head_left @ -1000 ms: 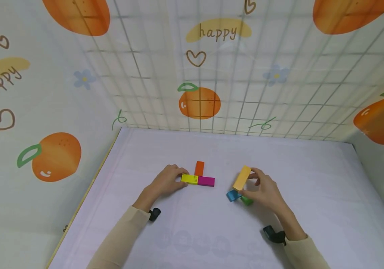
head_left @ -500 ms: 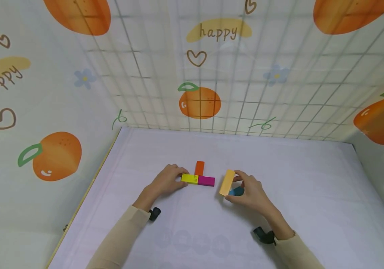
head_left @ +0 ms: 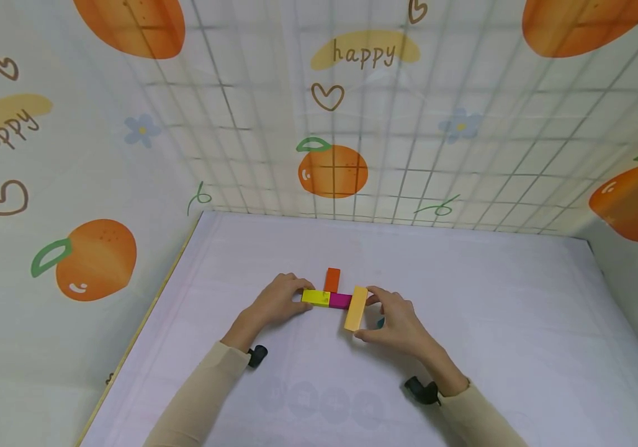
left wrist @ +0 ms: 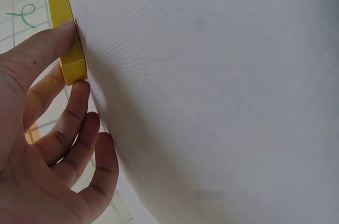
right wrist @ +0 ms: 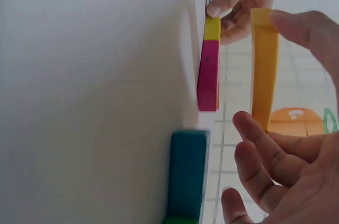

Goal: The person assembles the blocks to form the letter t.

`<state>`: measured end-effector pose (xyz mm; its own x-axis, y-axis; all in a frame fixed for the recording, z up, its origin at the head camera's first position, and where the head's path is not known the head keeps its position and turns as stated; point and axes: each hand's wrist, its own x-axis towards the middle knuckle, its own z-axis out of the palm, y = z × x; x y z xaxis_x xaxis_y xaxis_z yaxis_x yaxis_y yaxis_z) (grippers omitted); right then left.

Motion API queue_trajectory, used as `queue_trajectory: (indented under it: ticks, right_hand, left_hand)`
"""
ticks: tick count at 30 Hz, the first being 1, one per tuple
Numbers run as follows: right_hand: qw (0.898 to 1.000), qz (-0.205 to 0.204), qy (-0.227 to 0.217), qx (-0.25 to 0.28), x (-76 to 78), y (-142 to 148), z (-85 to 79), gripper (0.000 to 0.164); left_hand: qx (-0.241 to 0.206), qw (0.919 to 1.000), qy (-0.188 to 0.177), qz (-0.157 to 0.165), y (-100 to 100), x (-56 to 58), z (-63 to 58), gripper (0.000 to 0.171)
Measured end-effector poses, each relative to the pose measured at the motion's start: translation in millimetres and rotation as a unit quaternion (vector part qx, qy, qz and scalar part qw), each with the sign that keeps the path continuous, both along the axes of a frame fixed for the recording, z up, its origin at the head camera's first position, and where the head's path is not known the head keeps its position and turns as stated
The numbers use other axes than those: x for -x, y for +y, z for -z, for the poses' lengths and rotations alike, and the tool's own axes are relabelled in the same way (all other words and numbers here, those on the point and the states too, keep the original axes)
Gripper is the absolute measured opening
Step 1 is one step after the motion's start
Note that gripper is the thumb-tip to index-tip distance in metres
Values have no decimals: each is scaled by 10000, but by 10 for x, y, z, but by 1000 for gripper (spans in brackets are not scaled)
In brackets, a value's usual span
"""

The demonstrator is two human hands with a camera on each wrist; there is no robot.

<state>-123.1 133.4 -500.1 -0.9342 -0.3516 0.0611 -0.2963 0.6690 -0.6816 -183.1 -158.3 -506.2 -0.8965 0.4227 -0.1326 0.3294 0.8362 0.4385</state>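
My left hand [head_left: 278, 300] pinches the left end of a yellow block [left wrist: 61, 11] that lies on the table. End to end with it lies a magenta block [head_left: 339, 301], and an orange-red block [head_left: 332, 280] stretches back from about where the two meet. In my right hand [head_left: 399, 321], a light-orange block [head_left: 356, 308] is pinched by its ends between thumb and fingers. It is raised off the table and, in the head view, covers the magenta block's right end. Below the right hand a blue block [right wrist: 188, 173] and a green block [right wrist: 181, 221] lie on the table, mostly hidden in the head view.
The white tabletop [head_left: 498, 298] extends round the blocks on every side. Behind it hangs a curtain [head_left: 375, 155] printed with oranges and a grid, and a similar printed sheet [head_left: 28, 347] borders the left. Dark wrist cameras sit at both cuffs.
My right hand has carried the light-orange block leftward, from above the blue and green blocks to the magenta block's right end. My left hand has stayed on the yellow block.
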Motion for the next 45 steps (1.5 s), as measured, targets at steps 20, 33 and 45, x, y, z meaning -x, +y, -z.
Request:
queue_trajectory:
  ticks: [20,33,45]
  right_hand:
    - [9960,-411,461,-646,2,-350,66,86]
    - [9920,-658,700,-813,0,-421,117,89]
    - [9885,-737,657,-1149,-6,-486,131,88]
  left_hand:
    - [-1,10000,-27,14,-5,16,14,39]
    - [47,10000,-28,-64,1,4,19,38]
    - [31,9999,-85,-71,6,7,0,38]
